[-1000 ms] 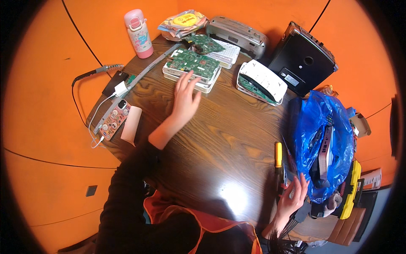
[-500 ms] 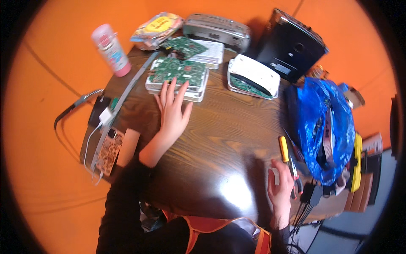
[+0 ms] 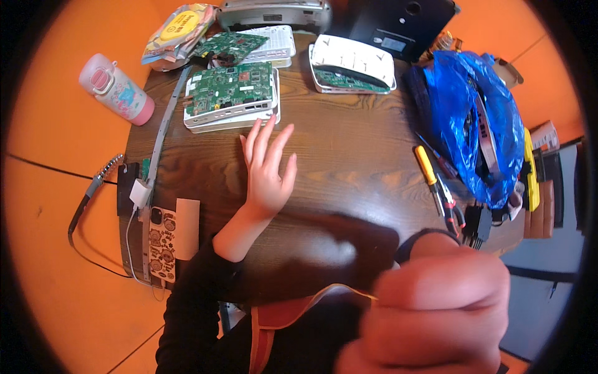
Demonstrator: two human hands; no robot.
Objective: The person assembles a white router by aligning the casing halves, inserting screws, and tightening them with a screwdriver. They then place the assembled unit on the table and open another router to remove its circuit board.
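Observation:
My left hand (image 3: 268, 171) is open, fingers spread, just above the table near the front edge of a green circuit board (image 3: 230, 87). That board rests in a white plastic casing (image 3: 249, 117). My right hand (image 3: 436, 299) is raised very close and large at the lower right, its fingers curled into a fist; whatever it may hold is hidden. Beyond the fist lie a yellow-handled screwdriver (image 3: 425, 163) and pliers with red and black handles (image 3: 450, 209). Another white device casing (image 3: 352, 59), with a green board showing under its cover, sits at the far middle.
A blue plastic bag (image 3: 448, 124) with devices inside stands on the right. Along the left are a phone in a patterned case (image 3: 163, 246), a white charger (image 3: 139, 193), a metal strip (image 3: 167, 128) and a pink bottle (image 3: 121, 93). A soldering iron (image 3: 93, 187) hangs beside the table.
My right hand has risen from beside the pliers to close in front of the view and curled into a fist. My left hand has drawn back from the circuit board. The view has shifted.

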